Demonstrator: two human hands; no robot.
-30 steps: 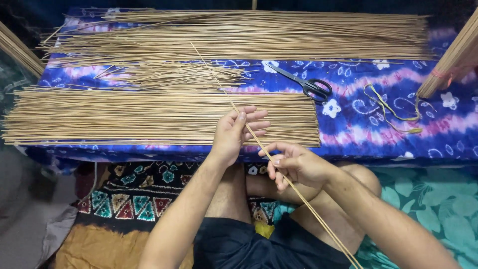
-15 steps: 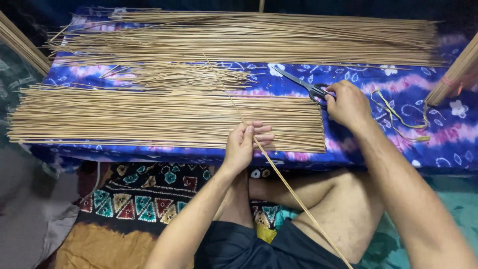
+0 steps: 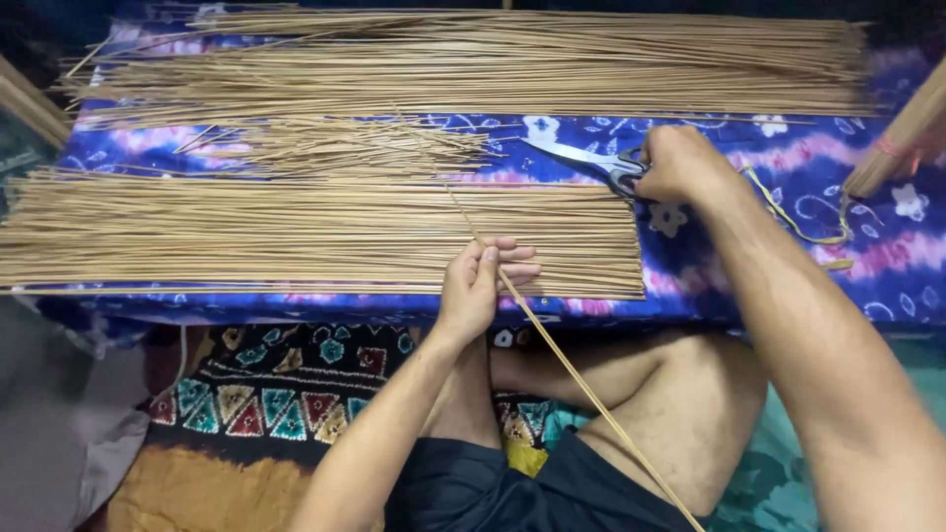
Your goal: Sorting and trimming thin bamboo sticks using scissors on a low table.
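Note:
My left hand (image 3: 480,286) pinches one long thin tan stick (image 3: 572,369) that runs diagonally from the table down past my knee. It sits at the near edge of a flat layer of similar sticks (image 3: 296,232). My right hand (image 3: 680,163) is closed around the black handles of a pair of scissors (image 3: 581,158), whose silver blades lie on the blue patterned cloth (image 3: 749,256) and point left.
A second long pile of sticks (image 3: 493,59) lies along the far side of the cloth, with a small loose heap (image 3: 345,148) between the piles. A yellow cord (image 3: 798,222) lies at right, bundled sticks (image 3: 902,133) beyond. A patterned mat (image 3: 286,394) covers the floor.
My right hand let go of the stick, reached up right to the scissors and closed on their handles. My left hand kept the stick and hardly moved.

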